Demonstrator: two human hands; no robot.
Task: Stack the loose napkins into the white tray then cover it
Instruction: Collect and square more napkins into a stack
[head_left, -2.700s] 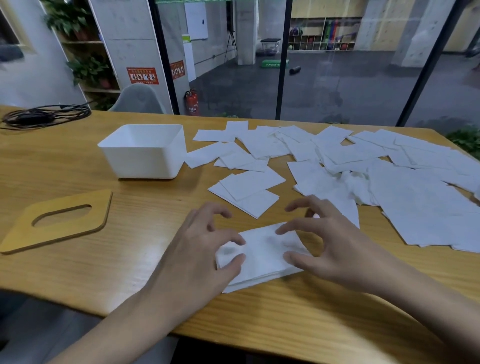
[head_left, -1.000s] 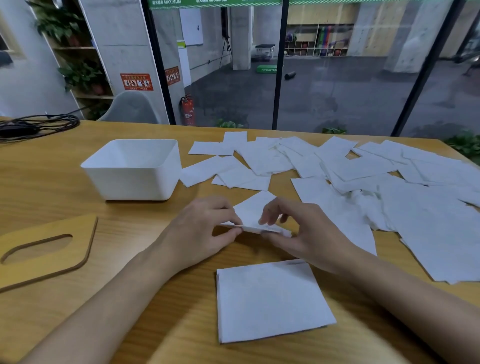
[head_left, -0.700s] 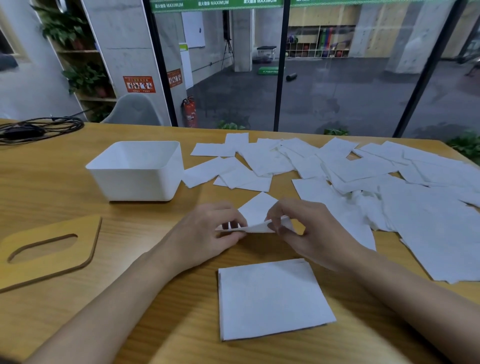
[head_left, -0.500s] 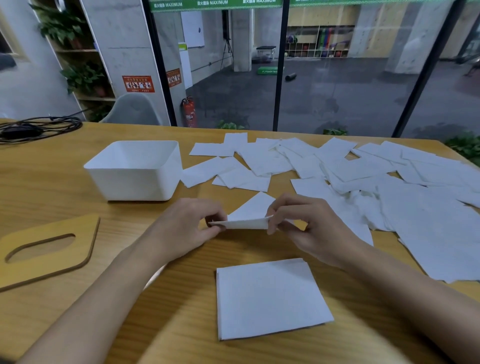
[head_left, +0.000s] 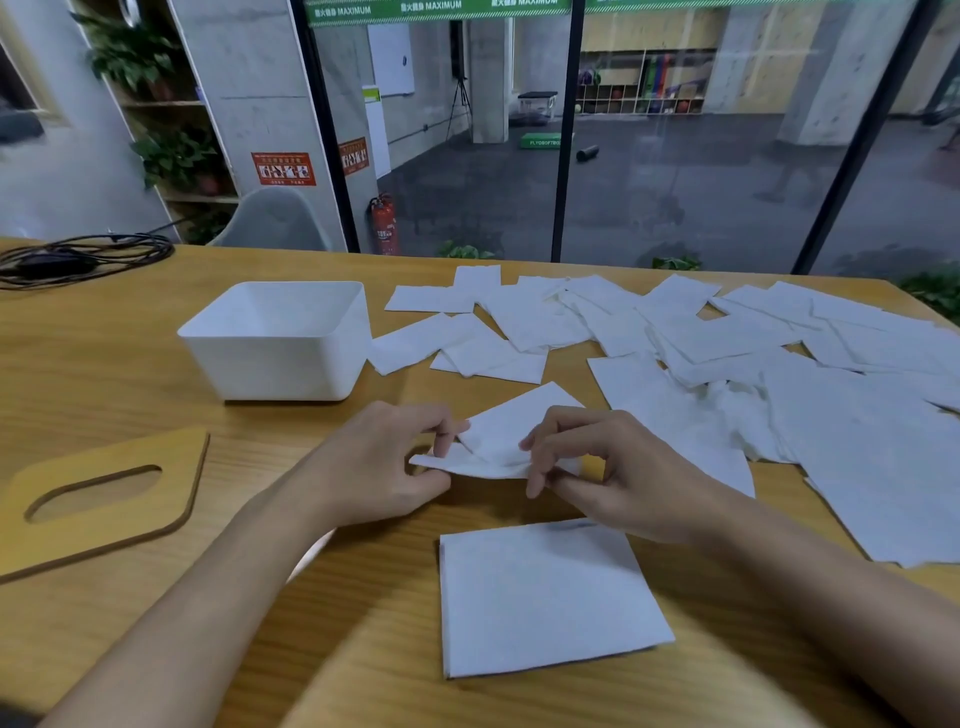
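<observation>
At the centre of the frame, the left hand (head_left: 382, 467) and right hand (head_left: 597, 467) each pinch one thin, limp white napkin (head_left: 498, 441) just above a wooden table (head_left: 104, 374). A small squared stack (head_left: 545, 592) lies below it. The boxy white tray (head_left: 283, 340), at upper left, looks empty, many loose napkins (head_left: 727, 353) sprawl at right, and the flat slotted wooden lid (head_left: 104, 499) waits at left, so most of the work remains.
</observation>
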